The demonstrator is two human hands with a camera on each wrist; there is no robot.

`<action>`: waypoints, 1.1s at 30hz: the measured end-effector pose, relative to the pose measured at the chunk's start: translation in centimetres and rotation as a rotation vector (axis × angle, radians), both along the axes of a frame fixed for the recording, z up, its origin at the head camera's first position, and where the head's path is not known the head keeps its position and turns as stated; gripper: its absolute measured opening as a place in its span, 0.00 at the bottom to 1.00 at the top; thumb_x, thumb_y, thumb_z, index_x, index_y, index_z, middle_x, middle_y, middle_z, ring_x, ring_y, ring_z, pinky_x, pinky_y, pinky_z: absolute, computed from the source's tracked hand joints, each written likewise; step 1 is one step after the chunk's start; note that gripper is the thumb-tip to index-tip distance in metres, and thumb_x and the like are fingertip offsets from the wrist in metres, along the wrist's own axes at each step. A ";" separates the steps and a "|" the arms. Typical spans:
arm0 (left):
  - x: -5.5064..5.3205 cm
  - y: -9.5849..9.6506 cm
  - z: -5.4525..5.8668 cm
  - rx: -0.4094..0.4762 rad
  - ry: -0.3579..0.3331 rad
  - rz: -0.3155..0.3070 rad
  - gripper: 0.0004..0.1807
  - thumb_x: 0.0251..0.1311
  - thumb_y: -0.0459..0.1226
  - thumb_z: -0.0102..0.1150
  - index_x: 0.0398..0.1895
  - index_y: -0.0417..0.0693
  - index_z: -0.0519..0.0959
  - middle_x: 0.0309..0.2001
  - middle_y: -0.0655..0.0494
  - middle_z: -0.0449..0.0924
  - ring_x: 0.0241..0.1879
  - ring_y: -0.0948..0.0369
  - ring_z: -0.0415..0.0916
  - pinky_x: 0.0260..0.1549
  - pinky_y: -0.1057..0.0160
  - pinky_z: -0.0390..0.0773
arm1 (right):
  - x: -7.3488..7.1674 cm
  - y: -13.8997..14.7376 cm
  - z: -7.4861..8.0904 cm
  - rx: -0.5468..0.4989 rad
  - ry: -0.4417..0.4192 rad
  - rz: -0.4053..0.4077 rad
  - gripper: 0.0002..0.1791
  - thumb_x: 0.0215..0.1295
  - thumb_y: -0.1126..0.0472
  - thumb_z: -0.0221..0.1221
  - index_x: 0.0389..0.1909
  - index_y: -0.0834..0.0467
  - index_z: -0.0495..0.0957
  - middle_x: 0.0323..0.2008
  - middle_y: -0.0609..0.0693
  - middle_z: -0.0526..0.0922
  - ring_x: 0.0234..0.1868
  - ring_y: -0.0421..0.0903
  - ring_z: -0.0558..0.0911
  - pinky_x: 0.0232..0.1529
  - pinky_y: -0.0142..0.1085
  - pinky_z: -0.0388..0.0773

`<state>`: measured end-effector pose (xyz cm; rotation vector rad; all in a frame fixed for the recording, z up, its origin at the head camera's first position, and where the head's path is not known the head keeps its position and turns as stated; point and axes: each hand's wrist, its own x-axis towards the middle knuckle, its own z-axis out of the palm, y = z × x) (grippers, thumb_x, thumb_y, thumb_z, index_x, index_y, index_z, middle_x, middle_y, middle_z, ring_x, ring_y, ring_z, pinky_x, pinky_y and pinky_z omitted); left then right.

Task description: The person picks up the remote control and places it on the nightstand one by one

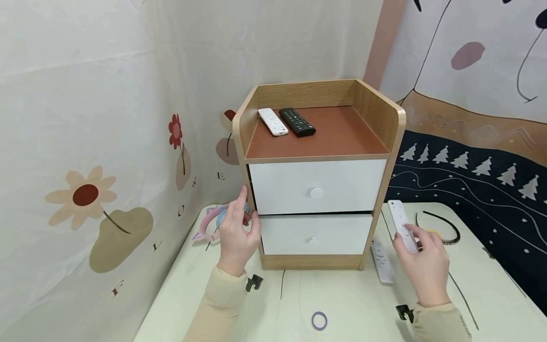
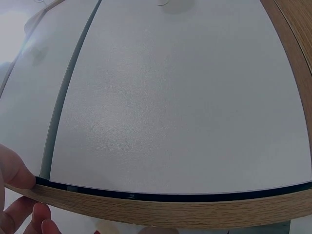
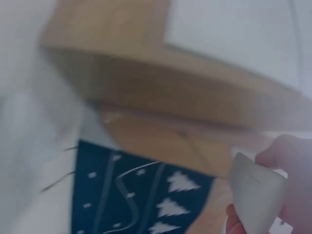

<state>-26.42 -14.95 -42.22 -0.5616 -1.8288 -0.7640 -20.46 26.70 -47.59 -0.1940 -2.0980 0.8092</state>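
Note:
A small wooden cabinet (image 1: 367, 256) with two white drawers stands on the table. My left hand (image 1: 239, 235) grips its left side panel; in the left wrist view the thumb (image 2: 17, 168) lies at the panel's front edge and the other fingers are on the outer side. The upper drawer (image 1: 282, 187) and lower drawer (image 1: 284, 235) have round white knobs. To the right of the cabinet, my right hand (image 1: 427, 263) holds a slim white remote control (image 1: 399, 218) above the table. The remote's thick end (image 3: 258, 195) shows in the right wrist view.
On the cabinet's brown top lie a white remote (image 1: 273, 122) and a black remote (image 1: 297, 122). A long white block with dark marks (image 1: 382, 261) lies beside the cabinet. A purple ring (image 1: 319, 328), a black coiled cord (image 1: 455, 232) and a pink headband-like item (image 1: 207, 223) are on the table.

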 end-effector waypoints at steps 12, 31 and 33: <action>0.2 0.1 0.2 0.003 -0.004 -0.001 0.41 0.64 0.24 0.63 0.83 0.41 0.68 0.43 0.42 0.80 0.28 0.57 0.74 0.25 0.58 0.77 | 1.3 -3.0 5.8 -0.017 0.370 0.069 0.20 0.60 0.65 0.69 0.52 0.72 0.87 0.39 0.69 0.85 0.40 0.18 0.69 0.44 0.11 0.63; 0.1 0.0 0.1 0.003 0.000 0.005 0.41 0.64 0.25 0.64 0.83 0.42 0.68 0.44 0.43 0.81 0.28 0.57 0.74 0.26 0.61 0.76 | 1.0 -7.3 14.1 -0.008 0.622 0.267 0.22 0.63 0.56 0.70 0.45 0.74 0.87 0.45 0.70 0.89 0.45 0.27 0.79 0.48 0.19 0.75; 0.1 0.0 0.1 0.003 0.000 0.006 0.41 0.64 0.25 0.63 0.83 0.42 0.68 0.44 0.43 0.81 0.28 0.57 0.74 0.25 0.60 0.76 | 0.5 -7.8 15.3 0.020 0.621 0.286 0.22 0.62 0.56 0.70 0.44 0.72 0.87 0.45 0.69 0.90 0.44 0.30 0.79 0.48 0.18 0.74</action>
